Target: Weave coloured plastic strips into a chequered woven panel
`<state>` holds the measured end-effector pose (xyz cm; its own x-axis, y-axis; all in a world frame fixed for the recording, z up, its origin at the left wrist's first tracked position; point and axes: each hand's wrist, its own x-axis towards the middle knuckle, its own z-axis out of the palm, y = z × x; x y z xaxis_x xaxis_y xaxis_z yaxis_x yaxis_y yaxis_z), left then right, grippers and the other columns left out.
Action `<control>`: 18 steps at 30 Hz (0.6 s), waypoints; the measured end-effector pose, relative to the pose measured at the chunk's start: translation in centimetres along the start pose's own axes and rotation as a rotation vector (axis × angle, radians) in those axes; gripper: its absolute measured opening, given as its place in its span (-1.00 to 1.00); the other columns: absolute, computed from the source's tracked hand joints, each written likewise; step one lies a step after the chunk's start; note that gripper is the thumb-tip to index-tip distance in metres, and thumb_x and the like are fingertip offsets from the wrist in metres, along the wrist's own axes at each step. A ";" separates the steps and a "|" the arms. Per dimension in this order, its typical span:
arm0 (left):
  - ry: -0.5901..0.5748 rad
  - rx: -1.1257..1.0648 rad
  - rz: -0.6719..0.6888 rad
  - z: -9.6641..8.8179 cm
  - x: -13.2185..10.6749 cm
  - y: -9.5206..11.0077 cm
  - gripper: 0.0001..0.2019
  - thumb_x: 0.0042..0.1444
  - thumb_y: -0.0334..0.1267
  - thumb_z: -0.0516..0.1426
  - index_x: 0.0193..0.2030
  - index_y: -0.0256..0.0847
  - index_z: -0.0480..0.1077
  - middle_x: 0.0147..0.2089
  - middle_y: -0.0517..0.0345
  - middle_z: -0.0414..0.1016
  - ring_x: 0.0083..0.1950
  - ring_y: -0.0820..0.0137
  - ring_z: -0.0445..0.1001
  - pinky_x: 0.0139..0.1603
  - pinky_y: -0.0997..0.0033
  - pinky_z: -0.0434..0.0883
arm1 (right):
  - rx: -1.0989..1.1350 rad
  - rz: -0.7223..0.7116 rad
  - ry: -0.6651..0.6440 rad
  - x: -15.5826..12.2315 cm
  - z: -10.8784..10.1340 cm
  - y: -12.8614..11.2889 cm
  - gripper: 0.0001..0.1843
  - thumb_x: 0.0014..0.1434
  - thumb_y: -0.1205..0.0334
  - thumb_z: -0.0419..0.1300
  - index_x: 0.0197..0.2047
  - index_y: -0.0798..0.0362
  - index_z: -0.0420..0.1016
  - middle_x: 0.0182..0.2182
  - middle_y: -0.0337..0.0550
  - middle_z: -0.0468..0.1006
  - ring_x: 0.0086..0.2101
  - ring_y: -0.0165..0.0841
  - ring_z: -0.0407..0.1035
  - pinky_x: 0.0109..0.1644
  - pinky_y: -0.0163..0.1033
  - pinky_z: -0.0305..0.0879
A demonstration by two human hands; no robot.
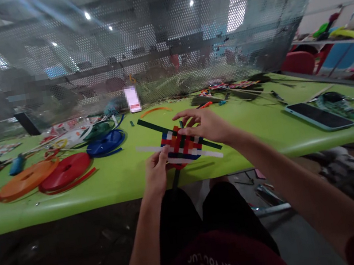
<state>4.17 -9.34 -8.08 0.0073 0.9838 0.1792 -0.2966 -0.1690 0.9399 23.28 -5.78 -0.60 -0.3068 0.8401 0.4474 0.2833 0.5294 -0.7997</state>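
A small woven piece of flat strips (185, 142) in red, orange, white, blue and dark green is held up at the table's front edge. Loose strip ends stick out from it on several sides, among them a dark green strip (149, 126) at the upper left. My left hand (156, 168) grips the piece at its lower left edge, thumb on top. My right hand (204, 123) is over its upper right part, thumb and fingers bent onto the weave; what exactly the fingertips pinch is partly hidden.
Coils of orange (26, 181), red (65, 171) and blue (106, 142) strip lie at left on the green table (124, 181). A phone (318, 115) lies at right beside tangled green cord (344, 108). Behind stands a perforated metal screen (162, 40).
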 end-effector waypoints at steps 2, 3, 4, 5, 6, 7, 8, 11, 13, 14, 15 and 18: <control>-0.021 0.018 0.006 -0.2 0.0 -0.3 -0.58 -0.02 0.13 0.35 -0.32 -0.27 0.60 -0.38 0.07 0.64 -0.39 0.32 0.60 -0.37 0.40 0.57 | 0.011 0.011 -0.033 0.0 0.1 0.0 -0.71 0.02 0.21 0.37 -0.14 0.06 0.64 -0.28 -0.13 0.62 -0.40 -0.38 0.43 -0.35 -0.29 0.37; -0.031 0.025 0.012 -0.3 -0.1 -0.3 -0.59 0.01 0.12 0.34 -0.30 -0.25 0.60 -0.33 0.06 0.66 -0.34 0.31 0.62 -0.31 0.39 0.58 | 0.020 0.026 -0.050 0.0 0.1 0.0 -0.78 0.02 0.23 0.36 -0.21 0.07 0.65 -0.34 -0.14 0.62 -0.43 -0.39 0.42 -0.37 -0.29 0.36; -0.045 0.034 0.016 -0.4 -0.2 -0.2 -0.60 0.04 0.11 0.32 -0.28 -0.24 0.61 -0.28 0.05 0.67 -0.30 0.31 0.63 -0.26 0.38 0.59 | 0.032 0.042 -0.057 0.1 0.1 0.0 -0.84 0.02 0.25 0.34 -0.27 0.08 0.65 -0.41 -0.17 0.61 -0.46 -0.39 0.41 -0.38 -0.29 0.35; -0.067 0.046 0.016 -0.5 -0.3 -0.1 -0.62 0.05 0.09 0.33 -0.25 -0.23 0.62 -0.24 0.04 0.68 -0.25 0.30 0.64 -0.20 0.37 0.59 | 0.044 0.051 -0.046 0.2 0.0 0.1 -0.88 0.01 0.27 0.33 -0.32 0.08 0.65 -0.46 -0.19 0.60 -0.48 -0.40 0.40 -0.38 -0.28 0.35; -0.096 0.059 0.012 -0.5 -0.5 0.1 -0.65 0.02 0.04 0.36 -0.24 -0.22 0.62 -0.21 0.03 0.68 -0.21 0.28 0.64 -0.15 0.35 0.59 | 0.055 0.052 -0.021 0.3 -0.2 0.1 -0.91 0.00 0.29 0.33 -0.36 0.08 0.64 -0.48 -0.19 0.59 -0.49 -0.40 0.40 -0.36 -0.28 0.35; -0.130 0.074 0.006 -0.5 -0.7 0.4 -0.67 -0.02 -0.02 0.40 -0.21 -0.22 0.63 -0.18 0.02 0.69 -0.17 0.26 0.64 -0.11 0.33 0.58 | 0.063 0.047 0.013 0.5 -0.4 0.1 -0.92 -0.01 0.30 0.32 -0.38 0.08 0.64 -0.47 -0.19 0.60 -0.47 -0.40 0.41 -0.34 -0.28 0.36; -0.166 0.089 -0.001 -0.4 -0.9 0.7 -0.66 -0.07 -0.09 0.43 -0.19 -0.22 0.63 -0.16 0.00 0.69 -0.14 0.24 0.65 -0.07 0.31 0.58 | 0.069 0.041 0.042 0.6 -0.6 0.1 -0.93 -0.01 0.31 0.32 -0.39 0.08 0.63 -0.45 -0.19 0.62 -0.46 -0.39 0.42 -0.32 -0.27 0.36; -0.224 0.144 -0.010 -0.1 -1.4 1.4 -0.65 -0.12 -0.19 0.45 -0.15 -0.20 0.63 -0.14 -0.01 0.69 -0.10 0.22 0.65 0.00 0.28 0.56 | 0.068 0.030 0.051 0.9 -1.1 0.1 -0.95 -0.02 0.31 0.32 -0.41 0.08 0.62 -0.44 -0.18 0.63 -0.42 -0.38 0.44 -0.29 -0.26 0.37; -0.219 0.177 -0.013 0.1 -1.5 1.5 -0.71 -0.10 -0.20 0.44 -0.20 -0.20 0.64 -0.17 0.00 0.70 -0.15 0.23 0.66 -0.03 0.29 0.57 | 0.069 0.025 0.029 0.9 -1.1 0.2 -0.94 -0.01 0.32 0.31 -0.39 0.07 0.62 -0.43 -0.18 0.62 -0.41 -0.38 0.44 -0.28 -0.26 0.37; -0.209 0.187 -0.017 0.2 -1.5 1.6 -0.73 -0.10 -0.20 0.43 -0.23 -0.21 0.64 -0.20 0.01 0.70 -0.18 0.24 0.66 -0.06 0.29 0.58 | 0.075 0.021 0.018 1.0 -0.9 0.2 -0.94 0.00 0.33 0.31 -0.38 0.07 0.62 -0.42 -0.18 0.62 -0.40 -0.38 0.44 -0.28 -0.26 0.38; -0.198 0.191 -0.020 0.2 -1.5 1.5 -0.75 -0.10 -0.21 0.43 -0.25 -0.22 0.64 -0.23 0.01 0.70 -0.21 0.24 0.66 -0.09 0.30 0.58 | 0.081 0.016 0.011 1.0 -0.8 0.2 -0.93 0.01 0.33 0.30 -0.37 0.07 0.61 -0.41 -0.18 0.62 -0.39 -0.38 0.44 -0.26 -0.25 0.39; -0.173 0.181 -0.028 0.2 -1.4 1.4 -0.75 -0.11 -0.19 0.43 -0.28 -0.23 0.64 -0.28 0.01 0.69 -0.26 0.25 0.66 -0.15 0.30 0.60 | 0.079 -0.003 0.006 1.4 -0.3 0.0 -0.94 0.06 0.33 0.29 -0.34 0.08 0.60 -0.40 -0.17 0.62 -0.37 -0.37 0.45 -0.23 -0.24 0.40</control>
<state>3.94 -10.96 -6.91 0.1810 0.9659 0.1849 -0.1179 -0.1654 0.9792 23.10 -4.57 0.14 -0.3018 0.8396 0.4517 0.2101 0.5208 -0.8275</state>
